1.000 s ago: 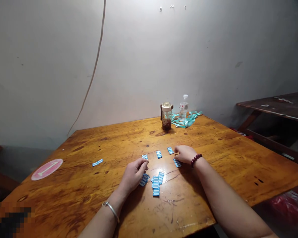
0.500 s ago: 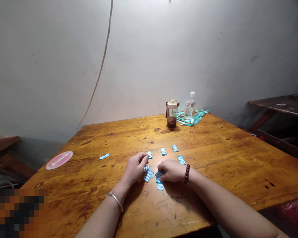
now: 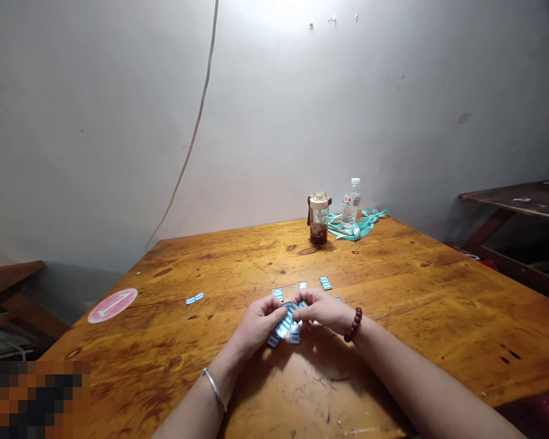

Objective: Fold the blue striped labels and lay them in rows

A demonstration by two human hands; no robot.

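Note:
My left hand (image 3: pixel 258 323) and my right hand (image 3: pixel 324 312) come together over the table, fingers pinched. Between them is a small blue-and-white striped card (image 3: pixel 285 324), tilted, with the thumbs on it. Whether it is one card or several stacked, I cannot tell. Below, another striped card (image 3: pixel 294 334) lies partly under the hands. Just beyond my fingers lie a card (image 3: pixel 277 294), a partly covered card (image 3: pixel 302 285) and a card (image 3: pixel 326 283). Off to the left is a narrow card (image 3: pixel 194 299).
A wooden table (image 3: pixel 174 347) stands against the wall. Towards its back are a cup with dark liquid (image 3: pixel 319 225), a clear water bottle (image 3: pixel 351 204) and a turquoise ribbon (image 3: pixel 361 229). A pink disc marked 1 (image 3: pixel 113 305) lies at the left edge.
My hands have moved together, and the striped card is now raised between them. Earlier they were apart, each by cards on the table. The view has tipped slightly upward.

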